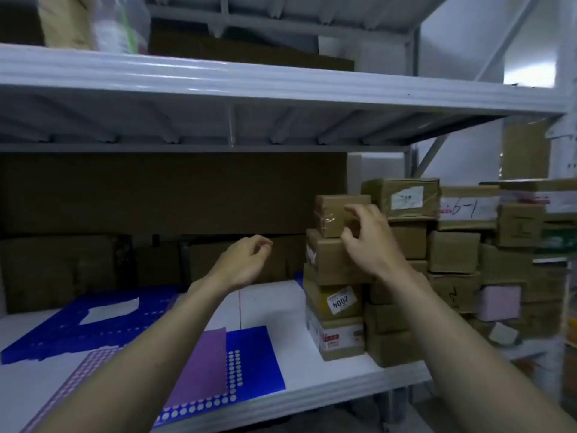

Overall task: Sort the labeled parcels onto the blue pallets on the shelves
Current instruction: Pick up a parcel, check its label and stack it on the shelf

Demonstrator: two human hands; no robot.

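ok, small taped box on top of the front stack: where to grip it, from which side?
Pinch the small taped box across its right end, coming from the front-right, where the right hand is already cupped with curled fingers. It sits topmost on the narrow stack, with taller parcels close behind on its right, so lift straight up. The left hand is free to steady.

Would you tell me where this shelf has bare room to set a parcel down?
Bare white shelf lies between the blue pallets and the stacked parcels, and along the front edge by the stack. The right end is crowded with boxes. A white sheet and a purple sheet partly cover the pallets.
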